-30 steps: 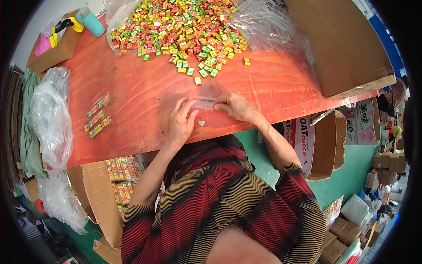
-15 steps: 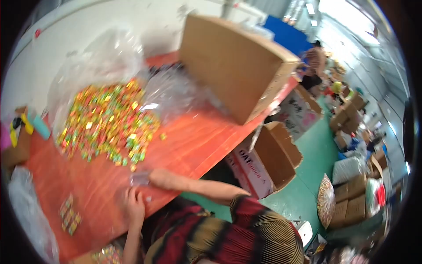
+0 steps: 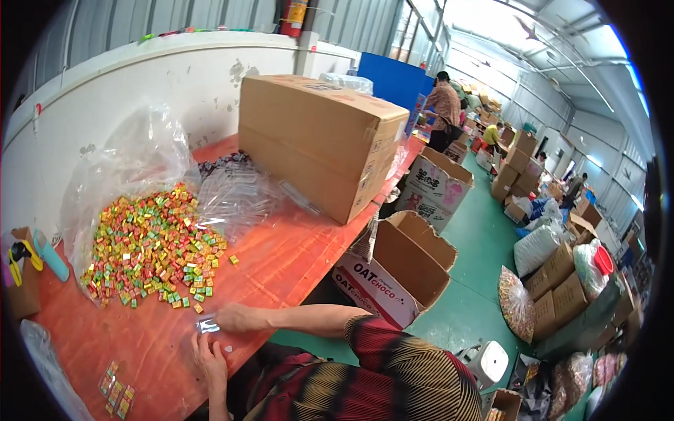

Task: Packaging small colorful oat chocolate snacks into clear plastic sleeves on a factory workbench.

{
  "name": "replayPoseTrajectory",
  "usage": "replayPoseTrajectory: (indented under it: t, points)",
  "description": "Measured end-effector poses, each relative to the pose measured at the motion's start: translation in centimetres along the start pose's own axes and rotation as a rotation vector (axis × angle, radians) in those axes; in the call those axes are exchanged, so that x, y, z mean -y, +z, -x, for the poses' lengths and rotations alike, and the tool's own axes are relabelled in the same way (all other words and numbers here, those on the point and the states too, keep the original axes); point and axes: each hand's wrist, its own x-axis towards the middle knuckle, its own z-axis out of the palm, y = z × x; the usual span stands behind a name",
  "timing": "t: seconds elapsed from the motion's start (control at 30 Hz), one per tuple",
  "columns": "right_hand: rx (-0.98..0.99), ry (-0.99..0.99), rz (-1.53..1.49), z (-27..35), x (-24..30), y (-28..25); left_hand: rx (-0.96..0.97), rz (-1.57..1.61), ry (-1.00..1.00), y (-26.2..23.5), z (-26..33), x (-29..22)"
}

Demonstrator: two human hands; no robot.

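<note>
My right hand (image 3: 240, 318) rests low over the red table, its fingers closed at the edge of a small clear plastic bag (image 3: 208, 325). Just below the bag is my left hand (image 3: 210, 356), fingers slightly bent and apart, the tips at or close to its lower edge. I cannot tell whether they touch it. A small pale scrap (image 3: 228, 349) lies beside my hands. Beyond them spreads a heap of small shiny wrapped cubes (image 3: 151, 245) in yellow, green, red and orange, spilling from a large clear bag (image 3: 144, 137). Flat groups of similar cubes (image 3: 117, 390) lie at the lower left.
A big closed carton (image 3: 302, 140) stands at the table's far side, beside crumpled clear plastic (image 3: 239, 200). At the left edge sit a small box (image 3: 24, 295) with yellow-handled scissors (image 3: 21, 256). Open cartons (image 3: 411, 256), a white stool (image 3: 489, 361) and a co-worker (image 3: 444, 109) are to the right.
My view has tilted up and turned, so the room appears higher and sharper. Both hands keep about the same places on the table around the small clear bag.
</note>
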Motion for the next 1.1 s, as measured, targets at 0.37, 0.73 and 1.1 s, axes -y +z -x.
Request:
replayPoseTrajectory:
  t: [0.37,0.73,1.1]
  points:
    - [-0.052,0.106,0.147,-0.1,1.5,-0.9,-0.048,-0.008,-0.038,0.1,-0.1,0.1]
    - [-0.172,0.160,0.029,0.4,0.2,-2.2,0.098,-0.407,0.181,0.4,-0.1,-1.3]
    - [-0.320,0.239,0.313,6.0,-3.7,-1.9,0.161,-0.414,0.208,0.0,-0.3,-0.9]
